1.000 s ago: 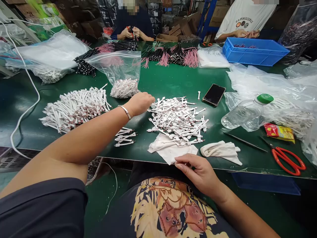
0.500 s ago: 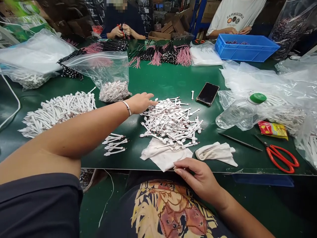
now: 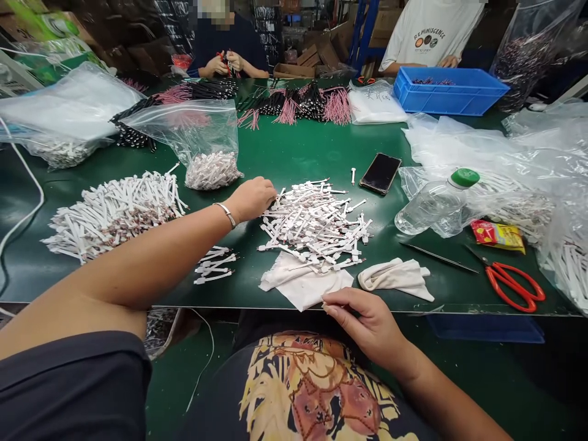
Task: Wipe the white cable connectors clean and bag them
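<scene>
My left hand reaches across the table to the left edge of a loose pile of short white connector cables. Its fingers are curled in, and whatever they hold is hidden. By the table's front edge, my right hand has thumb and forefinger pinched together; anything between them is too small to make out. A white cloth lies just beyond those fingertips, partly under the pile. Under my left forearm, several cables are laid out in a small row. A bigger heap of white cables is at the left.
On the right are a folded cloth, tweezers, red-handled scissors, a bottle and a phone. A filled zip bag stands behind my left hand. Two people sit across, near a blue bin.
My left hand's outstretched fingers have curled in, and the hand has drawn slightly left and down at the pile's edge. My right hand keeps its pinch. The view has shifted a little.
</scene>
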`<state>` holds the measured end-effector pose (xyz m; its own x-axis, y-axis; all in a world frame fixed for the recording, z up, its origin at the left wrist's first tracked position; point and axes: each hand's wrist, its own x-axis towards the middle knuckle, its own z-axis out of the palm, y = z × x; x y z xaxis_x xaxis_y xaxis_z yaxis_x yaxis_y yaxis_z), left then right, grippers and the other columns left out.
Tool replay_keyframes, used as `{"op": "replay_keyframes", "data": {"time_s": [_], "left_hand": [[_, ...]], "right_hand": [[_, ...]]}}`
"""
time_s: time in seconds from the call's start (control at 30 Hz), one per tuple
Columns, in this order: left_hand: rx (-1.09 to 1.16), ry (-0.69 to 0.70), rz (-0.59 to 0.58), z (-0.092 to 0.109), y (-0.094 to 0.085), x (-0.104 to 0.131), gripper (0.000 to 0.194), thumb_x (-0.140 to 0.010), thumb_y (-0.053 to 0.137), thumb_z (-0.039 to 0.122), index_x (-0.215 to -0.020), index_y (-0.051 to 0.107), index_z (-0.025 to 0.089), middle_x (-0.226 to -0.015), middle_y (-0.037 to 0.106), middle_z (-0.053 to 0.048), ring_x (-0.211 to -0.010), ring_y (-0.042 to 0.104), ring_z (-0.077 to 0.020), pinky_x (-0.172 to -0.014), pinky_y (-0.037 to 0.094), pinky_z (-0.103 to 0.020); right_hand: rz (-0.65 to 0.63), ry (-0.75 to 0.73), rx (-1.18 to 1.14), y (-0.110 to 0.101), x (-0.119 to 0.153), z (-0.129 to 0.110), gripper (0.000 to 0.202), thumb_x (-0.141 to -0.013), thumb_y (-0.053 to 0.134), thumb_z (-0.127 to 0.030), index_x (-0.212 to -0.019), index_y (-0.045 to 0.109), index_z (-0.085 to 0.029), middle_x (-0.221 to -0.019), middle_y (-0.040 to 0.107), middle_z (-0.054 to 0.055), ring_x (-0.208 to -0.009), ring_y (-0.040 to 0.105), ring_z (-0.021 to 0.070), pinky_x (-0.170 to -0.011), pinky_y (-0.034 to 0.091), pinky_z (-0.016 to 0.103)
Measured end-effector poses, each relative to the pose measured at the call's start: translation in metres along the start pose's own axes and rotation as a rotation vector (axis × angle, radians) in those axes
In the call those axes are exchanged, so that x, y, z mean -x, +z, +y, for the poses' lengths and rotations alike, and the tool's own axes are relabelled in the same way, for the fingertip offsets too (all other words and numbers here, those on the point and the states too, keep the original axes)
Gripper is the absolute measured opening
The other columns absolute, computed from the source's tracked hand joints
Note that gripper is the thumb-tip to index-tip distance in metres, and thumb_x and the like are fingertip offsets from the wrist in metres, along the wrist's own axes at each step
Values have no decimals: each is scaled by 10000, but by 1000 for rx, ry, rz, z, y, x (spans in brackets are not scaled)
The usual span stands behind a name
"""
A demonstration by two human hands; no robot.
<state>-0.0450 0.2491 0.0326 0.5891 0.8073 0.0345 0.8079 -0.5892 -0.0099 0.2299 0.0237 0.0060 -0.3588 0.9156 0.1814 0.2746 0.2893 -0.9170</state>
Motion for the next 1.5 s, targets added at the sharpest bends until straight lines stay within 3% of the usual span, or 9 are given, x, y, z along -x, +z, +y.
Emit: {"op": "replay_keyframes", "data": {"time_s": [0.2, 0.33, 0.47, 0.63, 0.8, 0.93, 1.07, 1.33, 1.5], "left_hand": [[271, -262, 85, 13, -35, 17, 311, -900, 420, 319, -817, 659, 138, -736, 664, -80, -623, 558, -165, -596, 391, -271], [1332, -499, 176, 56, -51, 39, 190, -782, 644, 306, -793, 663, 117, -796, 686, -81, -692, 599, -146, -686, 448, -274], [1679, -502, 172, 114, -43, 68, 280, -747, 693, 346, -891, 655, 109, -878, 699, -98, -771, 633, -155, -762, 484, -308], [1851, -525, 348, 166, -13, 92, 257, -781, 677, 291, -981, 648, 132, -901, 701, -57, -819, 622, -126, -817, 463, -262], [1901, -521, 491, 181, 6, 100, 236, -813, 652, 292, -1023, 632, 187, -947, 681, -30, -890, 604, -120, -875, 438, -258], [1912, -456, 311, 176, 4, 109, 199, -805, 658, 321, -920, 642, 159, -808, 639, -14, -694, 548, -93, -693, 432, -228], [1832, -351, 124, 171, -2, 118, 255, -816, 649, 373, -782, 622, 122, -695, 567, 1, -614, 485, -74, -596, 377, -207], [2363, -587, -10, 162, -2, 118, 84, -810, 653, 166, -862, 613, 113, -694, 558, -4, -639, 558, -75, -731, 516, -254], [2406, -671, 37, 157, 3, 120, 73, -835, 594, 112, -901, 626, 101, -887, 652, -88, -795, 643, -137, -759, 532, -264]], "right_hand": [[53, 205, -168, 5, -5, 4, 175, -831, 638, -318, -940, 708, -200, -818, 707, 41, -729, 648, 139, -668, 515, 252], [167, 506, -753, 18, -32, -6, 300, -832, 630, -388, -1082, 642, -222, -1005, 695, 50, -863, 670, 143, -690, 542, 234], [204, 635, -1234, 36, -60, -23, 263, -889, 554, -335, -1119, 594, -214, -1163, 646, 60, -1045, 639, 150, -923, 508, 279], [194, 608, -1348, 59, -68, -31, 220, -932, 459, -300, -1086, 602, -233, -1061, 676, 20, -960, 650, 107, -958, 484, 271], [214, 511, -1119, 71, -58, -22, 306, -913, 464, -383, -1175, 564, -260, -1239, 611, 29, -1137, 583, 136, -1035, 429, 320], [316, 181, -474, 52, -55, -20, 495, -870, 550, -422, -1344, 457, -313, -1467, 404, 17, -1357, 368, 176, -1132, 299, 393], [206, -166, 82, 26, -70, -29, 233, -809, 650, -288, -1034, 696, -256, -1259, 608, 47, -1248, 480, 205, -1116, 299, 413], [276, -10, -167, 22, -99, -23, 172, -811, 641, -345, -859, 697, -190, -819, 679, 26, -750, 621, 140, -720, 520, 299], [392, -342, 86, 23, -80, -17, 174, -845, 611, -235, -995, 699, -245, -971, 681, 47, -880, 638, 163, -806, 535, 332]]}}
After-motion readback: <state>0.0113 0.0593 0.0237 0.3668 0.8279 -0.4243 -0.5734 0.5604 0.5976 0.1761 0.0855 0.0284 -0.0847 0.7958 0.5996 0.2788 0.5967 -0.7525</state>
